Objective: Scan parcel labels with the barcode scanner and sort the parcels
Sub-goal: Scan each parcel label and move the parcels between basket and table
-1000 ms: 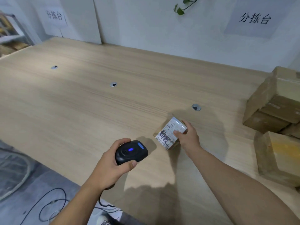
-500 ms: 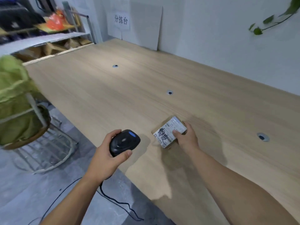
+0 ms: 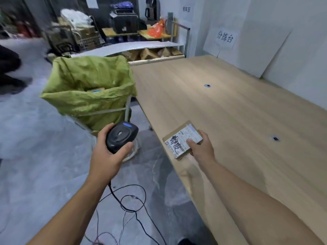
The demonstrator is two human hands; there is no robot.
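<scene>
My left hand [image 3: 106, 156] grips a black barcode scanner [image 3: 121, 136] with a blue button, held over the floor left of the table. My right hand [image 3: 200, 147] holds a small cardboard parcel [image 3: 180, 138] by its right side, above the left edge of the wooden table [image 3: 238, 112]. The parcel's white label faces up, with black marker writing across it. A green sack [image 3: 88, 91] hung open on a metal frame stands on the floor beyond the scanner; a parcel lies inside it.
Black and thin cables [image 3: 131, 206] trail over the grey floor below the scanner. Shelving with cardboard boxes [image 3: 152, 52] and clutter stands at the back. A paper sign [image 3: 224, 37] hangs on the white wall. A person's dark leg [image 3: 8, 68] is at far left.
My view has swung left, bringing the green sack and the floor into sight; the stacked boxes on the right are gone from view. Both hands moved left with scanner and parcel toward the table's edge.
</scene>
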